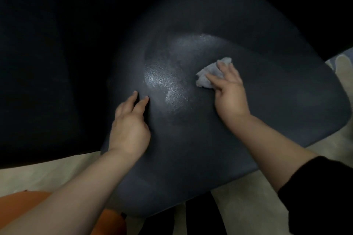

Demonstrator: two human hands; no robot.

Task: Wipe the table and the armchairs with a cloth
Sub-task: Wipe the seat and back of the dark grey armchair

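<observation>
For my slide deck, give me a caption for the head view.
Right hand presses a crumpled cloth on the dark seat; left hand rests beside.

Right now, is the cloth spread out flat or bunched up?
Bunched up. The cloth is a crumpled wad under the right hand, whose fingers press it onto the dark seat.

A: Dim overall. The upper left is nearly black, no detail to read there.

B: Light falls from above onto the middle; a grainy sheen sits on the dark seat (219, 120), brightest just left of the pale cloth (208, 74).

A: The right hand (229, 93) is smeared by motion blur. The left hand (129, 126) is sharper (its fingers throw a soft shadow to the right).

B: Straight edges bow near the borders, wide-angle distortion. The pale floor (238, 202) looks flat and murky.
</observation>
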